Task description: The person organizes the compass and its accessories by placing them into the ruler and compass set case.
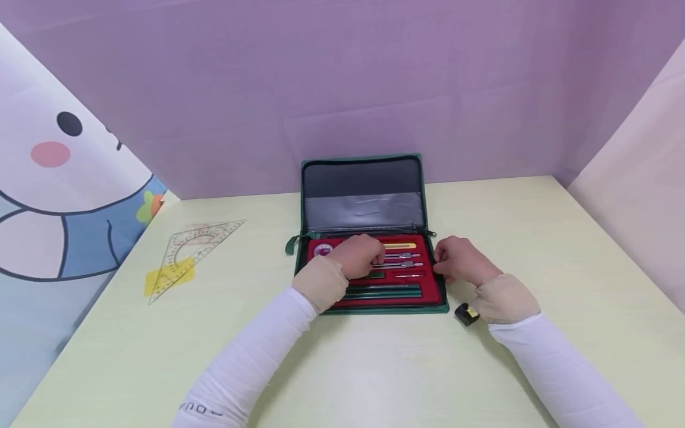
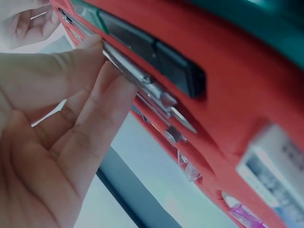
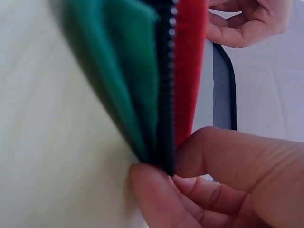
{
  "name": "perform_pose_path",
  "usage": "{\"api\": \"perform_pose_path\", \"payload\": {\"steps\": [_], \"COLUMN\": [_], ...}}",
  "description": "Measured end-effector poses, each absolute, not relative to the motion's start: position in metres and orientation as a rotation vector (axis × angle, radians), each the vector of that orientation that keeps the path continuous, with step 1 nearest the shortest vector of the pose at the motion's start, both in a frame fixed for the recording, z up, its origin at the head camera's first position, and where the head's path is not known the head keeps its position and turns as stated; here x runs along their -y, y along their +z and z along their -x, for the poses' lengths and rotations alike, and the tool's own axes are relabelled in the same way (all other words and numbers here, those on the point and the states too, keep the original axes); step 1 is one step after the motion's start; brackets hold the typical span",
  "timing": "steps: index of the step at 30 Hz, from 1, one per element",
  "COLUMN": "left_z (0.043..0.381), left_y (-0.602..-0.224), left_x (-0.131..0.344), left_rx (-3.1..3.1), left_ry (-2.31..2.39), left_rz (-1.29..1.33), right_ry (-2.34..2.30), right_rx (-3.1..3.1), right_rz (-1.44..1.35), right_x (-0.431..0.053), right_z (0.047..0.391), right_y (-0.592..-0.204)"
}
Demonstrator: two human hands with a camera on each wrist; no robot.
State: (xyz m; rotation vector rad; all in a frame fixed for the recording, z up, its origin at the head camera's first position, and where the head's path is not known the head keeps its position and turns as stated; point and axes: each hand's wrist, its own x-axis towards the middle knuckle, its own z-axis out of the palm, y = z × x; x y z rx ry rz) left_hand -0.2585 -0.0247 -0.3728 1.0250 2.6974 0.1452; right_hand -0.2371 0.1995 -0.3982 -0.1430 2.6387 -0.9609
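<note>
A zippered green case (image 1: 364, 178) lies unfolded on the table, its dark lid leaning up at the back. Its red insert (image 1: 434, 291) holds drawing tools in slots. With thumb and fingertips my left hand (image 1: 360, 255) pinches a silver drawing compass (image 2: 140, 73), which lies along its slot in the left wrist view. Beside it sits a long black-and-green piece (image 2: 156, 52). My right hand (image 1: 464, 260) pinches the case's right side, thumb and finger around the zipper edge (image 3: 166, 118). Dark green pencils (image 1: 382, 292) and a yellow strip (image 1: 400, 245) lie in the insert.
At the left of the table lies a clear set square (image 1: 184, 258) over a yellow piece (image 1: 184, 272). A small black-and-yellow object (image 1: 467, 314) sits next to the right wrist. A white block (image 2: 275, 166) stands in the insert. A purple cloth wall (image 1: 241, 119) rises behind.
</note>
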Motion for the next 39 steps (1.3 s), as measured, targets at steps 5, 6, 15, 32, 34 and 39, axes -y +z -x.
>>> {"api": "perform_pose_path", "payload": {"steps": [5, 6, 15, 32, 34, 39], "left_z": [0.2568, 0.2566, 0.2585, 0.2600, 0.2580, 0.2547], "left_y": [-0.3714, -0.3710, -0.3690, -0.3721, -0.3718, -0.3721], "left_x": [0.0216, 0.0212, 0.0179, 0.0264, 0.0262, 0.0249], "left_rx": [-2.723, -2.727, -2.725, -2.689, -2.705, -2.746], "left_ry": [0.184, 0.204, 0.284, 0.281, 0.282, 0.263], "left_rz": [-0.977, -0.966, -0.907, -0.924, -0.928, -0.928], "right_ry": [-0.973, -0.971, -0.962, -0.992, -0.997, -0.997], "right_rx": [-2.642, -2.644, -2.651, -2.640, -2.639, -2.630], "right_rz": [0.152, 0.154, 0.163, 0.174, 0.171, 0.168], "right_x": [-0.1998, -0.2001, -0.2024, -0.1999, -0.2001, -0.1997], "right_z": [0.2361, 0.2359, 0.2355, 0.2355, 0.2355, 0.2357], "right_y": [-0.3974, -0.3973, -0.3968, -0.3984, -0.3984, -0.3973]}}
